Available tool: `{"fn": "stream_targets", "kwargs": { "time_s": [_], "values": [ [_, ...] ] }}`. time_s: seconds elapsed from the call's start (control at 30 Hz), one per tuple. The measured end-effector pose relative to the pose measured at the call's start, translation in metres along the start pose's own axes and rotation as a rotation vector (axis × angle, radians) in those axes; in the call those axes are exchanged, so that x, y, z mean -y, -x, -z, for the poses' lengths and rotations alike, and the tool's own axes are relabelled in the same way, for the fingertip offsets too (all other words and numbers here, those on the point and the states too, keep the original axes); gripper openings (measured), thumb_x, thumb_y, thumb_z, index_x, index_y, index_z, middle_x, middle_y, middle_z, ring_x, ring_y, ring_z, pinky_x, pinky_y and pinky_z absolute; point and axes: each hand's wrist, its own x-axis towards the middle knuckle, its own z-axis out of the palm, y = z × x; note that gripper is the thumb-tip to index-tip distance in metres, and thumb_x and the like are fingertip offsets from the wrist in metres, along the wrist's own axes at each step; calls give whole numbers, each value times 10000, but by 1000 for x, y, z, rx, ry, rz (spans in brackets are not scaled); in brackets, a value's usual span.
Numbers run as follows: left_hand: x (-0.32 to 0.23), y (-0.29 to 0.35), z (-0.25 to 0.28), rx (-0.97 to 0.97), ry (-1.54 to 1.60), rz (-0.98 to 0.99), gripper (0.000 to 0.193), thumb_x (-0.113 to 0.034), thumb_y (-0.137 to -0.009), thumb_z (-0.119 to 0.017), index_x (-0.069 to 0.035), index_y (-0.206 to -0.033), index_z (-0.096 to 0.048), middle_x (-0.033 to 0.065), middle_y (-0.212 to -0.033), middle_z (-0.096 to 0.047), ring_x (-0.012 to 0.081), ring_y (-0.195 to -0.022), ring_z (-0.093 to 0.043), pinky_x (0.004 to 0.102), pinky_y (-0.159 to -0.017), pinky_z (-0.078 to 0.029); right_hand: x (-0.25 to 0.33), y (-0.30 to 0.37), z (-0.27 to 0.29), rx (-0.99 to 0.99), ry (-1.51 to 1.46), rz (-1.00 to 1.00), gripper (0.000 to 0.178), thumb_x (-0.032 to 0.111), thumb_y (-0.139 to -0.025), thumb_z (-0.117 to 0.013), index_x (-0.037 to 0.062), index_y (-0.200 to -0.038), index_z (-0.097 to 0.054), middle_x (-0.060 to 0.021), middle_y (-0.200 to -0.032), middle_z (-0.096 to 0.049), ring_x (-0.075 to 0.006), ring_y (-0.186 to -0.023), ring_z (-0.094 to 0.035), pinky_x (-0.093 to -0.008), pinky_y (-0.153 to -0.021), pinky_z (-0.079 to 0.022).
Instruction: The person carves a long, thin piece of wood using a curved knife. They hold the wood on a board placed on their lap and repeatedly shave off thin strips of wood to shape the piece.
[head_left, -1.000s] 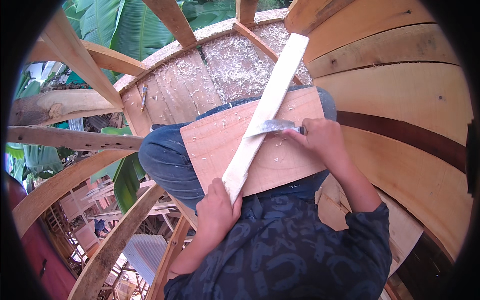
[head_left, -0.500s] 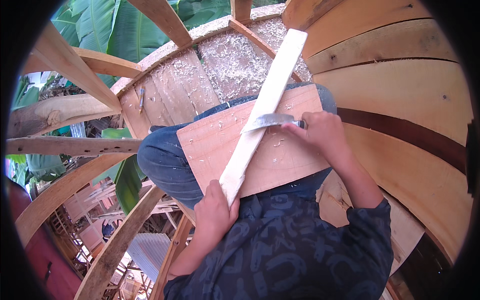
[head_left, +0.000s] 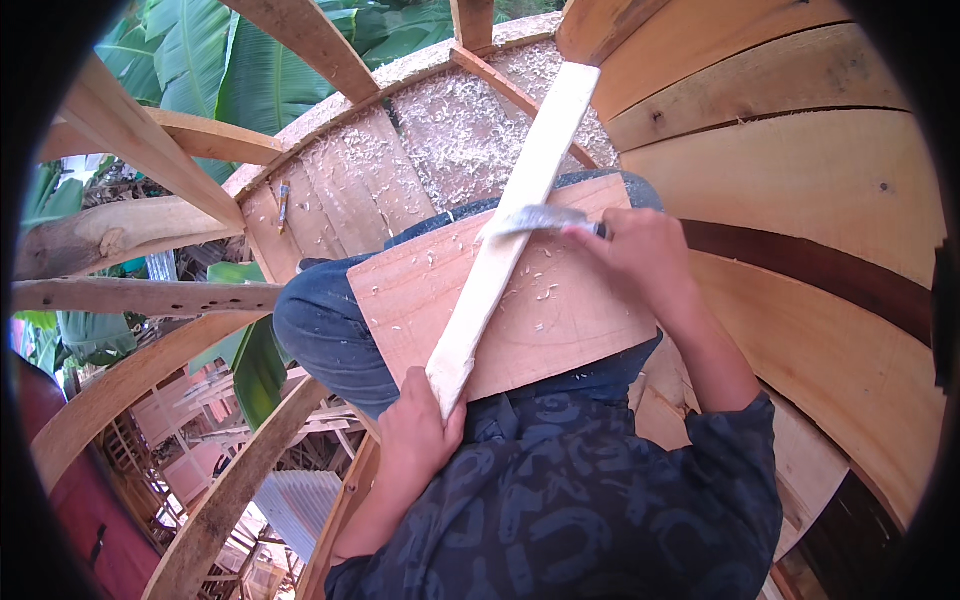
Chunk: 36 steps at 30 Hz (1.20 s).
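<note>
Where curved plank walls rise, shavings litter the board.

1. The person wears a dark navy short-sleeved shirt printed all over with a paler blue curling pattern.
2. The sleeves end above the elbows, leaving both forearms bare.
3. Dark blue denim trousers cover the legs, the cloth creased at the bent knee.
4. The left hand and the right hand are bare, without gloves, rings or watch.
</note>
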Motion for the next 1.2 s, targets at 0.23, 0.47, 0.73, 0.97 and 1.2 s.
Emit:
{"fn": "stream_targets", "kwargs": {
  "time_s": [0.23, 0.47, 0.73, 0.97, 1.2],
  "values": [
    [10, 5, 19, -45, -45, 14, 384, -219, -798, -680, 24, -1015, -475, 288, -1031, -559, 429, -983, -578, 489, -780, -477, -42, 11, 5, -30, -381, -188, 591, 500, -898, -594, -37, -651, -572, -176, -519, -512, -282, -483, -527, -392, -491, -406],
    [17, 6, 4, -204, 150, -43, 425, -142, -777, -662, 62, -1107, -490, 344, -1278, -425, 498, -1219, -413, 509, -994, -368, -47, 32, -40, -109, -945, -363, 405, 245, -834, -736, 47, -626, -450, 33, -538, -420, -54, -535, -353, -263, -477, -322],
    [8, 17, 0, -287, 424, 88, 604, -105, -767, -599, 83, -1298, -381, 276, -1258, -467, 404, -1207, -454, 442, -1020, -339, -59, 24, -35, 116, -1065, -252, 450, 160, -775, -787, 120, -603, -372, 73, -556, -411, -32, -531, -351, -237, -481, -320],
    [18, 21, 8, -403, 437, 151, 635, -88, -768, -563, 74, -1346, -355, 246, -1228, -486, 361, -1161, -486, 412, -1011, -352, -32, 20, -32, 165, -1063, -226, 447, 181, -755, -811, 119, -617, -391, 68, -567, -426, -28, -534, -358, -228, -473, -313],
    [27, 13, 9, -400, 406, 70, 594, -68, -746, -608, 75, -1288, -409, 267, -1296, -466, 387, -1200, -479, 427, -1021, -355, -37, 17, -41, 150, -1017, -246, 442, 209, -777, -797, 96, -603, -407, 61, -565, -448, -42, -539, -372, -253, -471, -323]
  ]
}}
